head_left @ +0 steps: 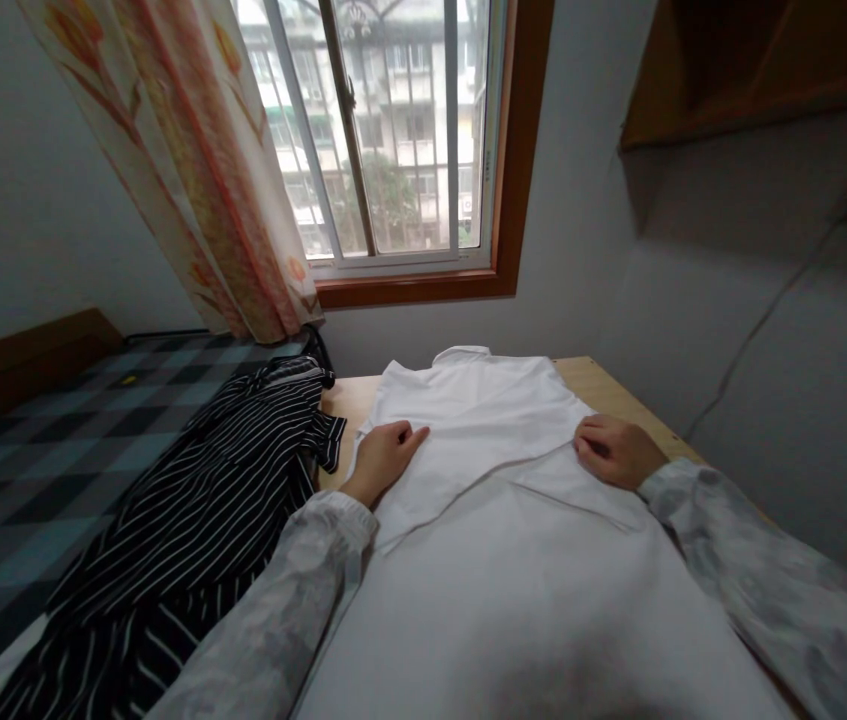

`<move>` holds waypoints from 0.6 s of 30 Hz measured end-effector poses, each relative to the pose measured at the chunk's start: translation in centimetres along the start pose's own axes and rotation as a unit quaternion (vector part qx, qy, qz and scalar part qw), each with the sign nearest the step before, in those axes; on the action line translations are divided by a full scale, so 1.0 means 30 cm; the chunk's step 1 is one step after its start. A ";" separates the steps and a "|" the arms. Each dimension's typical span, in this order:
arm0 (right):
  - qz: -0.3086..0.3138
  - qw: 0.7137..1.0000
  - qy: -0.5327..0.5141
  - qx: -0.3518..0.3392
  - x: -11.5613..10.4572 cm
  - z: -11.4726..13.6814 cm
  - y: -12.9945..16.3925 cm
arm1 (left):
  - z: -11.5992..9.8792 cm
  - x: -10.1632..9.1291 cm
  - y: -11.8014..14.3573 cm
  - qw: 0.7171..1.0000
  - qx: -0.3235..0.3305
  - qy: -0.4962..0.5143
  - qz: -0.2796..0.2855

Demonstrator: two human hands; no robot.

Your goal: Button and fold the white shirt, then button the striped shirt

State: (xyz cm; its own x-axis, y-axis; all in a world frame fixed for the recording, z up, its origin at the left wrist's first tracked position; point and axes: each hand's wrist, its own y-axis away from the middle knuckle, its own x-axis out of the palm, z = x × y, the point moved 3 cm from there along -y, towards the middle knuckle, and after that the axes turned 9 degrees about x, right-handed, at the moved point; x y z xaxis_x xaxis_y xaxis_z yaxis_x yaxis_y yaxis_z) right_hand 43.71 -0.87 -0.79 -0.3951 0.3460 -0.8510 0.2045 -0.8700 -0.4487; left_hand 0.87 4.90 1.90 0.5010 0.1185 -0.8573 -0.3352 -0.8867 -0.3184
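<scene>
A white shirt lies flat on a wooden table, its collar toward the window and its sleeves folded across the back. My left hand rests on the shirt's left edge with fingers curled, pressing the cloth. At the right edge my right hand also lies on the shirt, fingers bent over a fold. Whether either hand pinches the cloth or just presses it is unclear. Both my arms wear pale patterned sleeves.
A black and white striped garment is heaped left of the shirt, over the table's edge. A checked bed cover spreads at far left. A flowered curtain hangs by the window. The grey wall stands close on the right.
</scene>
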 end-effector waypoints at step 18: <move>0.145 0.985 0.003 0.096 0.134 0.009 -0.103 | 0.016 -0.029 -0.012 0.999 -0.026 -0.016 0.029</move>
State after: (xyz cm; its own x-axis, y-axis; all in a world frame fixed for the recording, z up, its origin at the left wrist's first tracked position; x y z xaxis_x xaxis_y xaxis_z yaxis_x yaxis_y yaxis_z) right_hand 41.26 3.12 -2.74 -0.3402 0.0740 -0.9374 0.1354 -0.9827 -0.1267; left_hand 0.17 5.33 2.57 0.4563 0.0789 -0.8863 -0.3205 -0.9146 -0.2464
